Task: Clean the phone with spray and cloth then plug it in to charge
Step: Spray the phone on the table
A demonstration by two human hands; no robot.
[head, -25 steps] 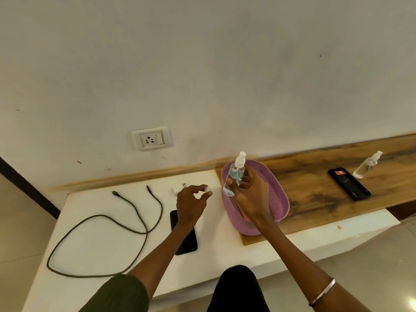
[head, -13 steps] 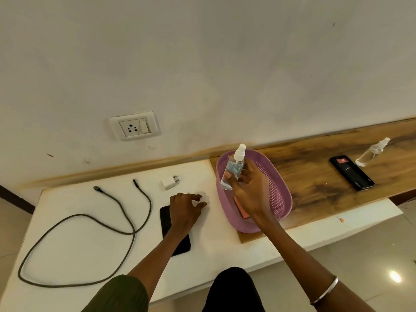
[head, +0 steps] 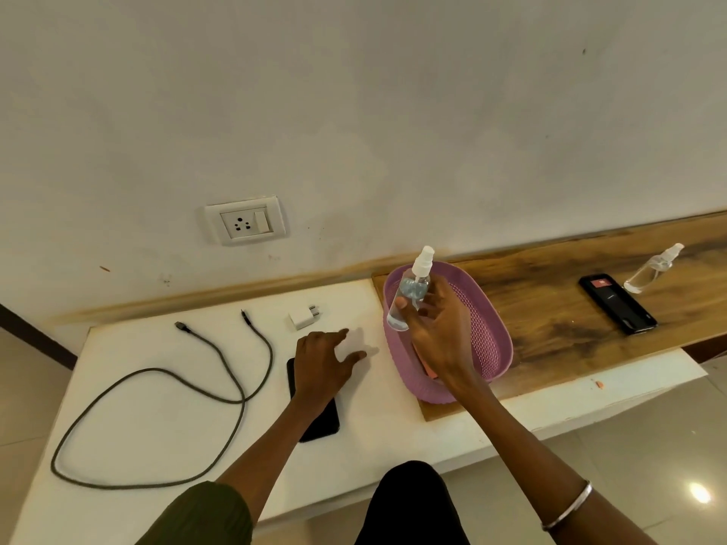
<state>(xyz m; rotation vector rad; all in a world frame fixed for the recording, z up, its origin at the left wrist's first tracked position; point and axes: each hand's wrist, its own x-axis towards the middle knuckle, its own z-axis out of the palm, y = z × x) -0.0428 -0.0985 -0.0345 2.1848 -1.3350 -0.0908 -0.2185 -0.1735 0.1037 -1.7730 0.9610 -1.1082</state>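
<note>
A black phone (head: 320, 420) lies flat on the white table (head: 157, 426), its far half hidden under my left hand (head: 320, 363). That hand rests low over it with fingers spread toward the right and holds nothing. My right hand (head: 440, 328) grips a clear spray bottle (head: 413, 289) with a white nozzle, upright above the left rim of a purple basket (head: 499, 336). An orange cloth (head: 427, 367) shows partly inside the basket, below my wrist. A white charger adapter (head: 302, 317) and a grey cable (head: 157, 371) lie to the left.
A wall socket (head: 244, 224) sits above the table's back edge. The basket stands on a wooden board (head: 550, 308) that also carries a second black phone (head: 617, 302) and a second clear spray bottle (head: 653, 267) lying down at far right. Tiled floor lies below.
My left hand pinched a small white cap in the air, then came down to the table by the phone and spread its fingers. The right hand kept the bottle over the basket.
</note>
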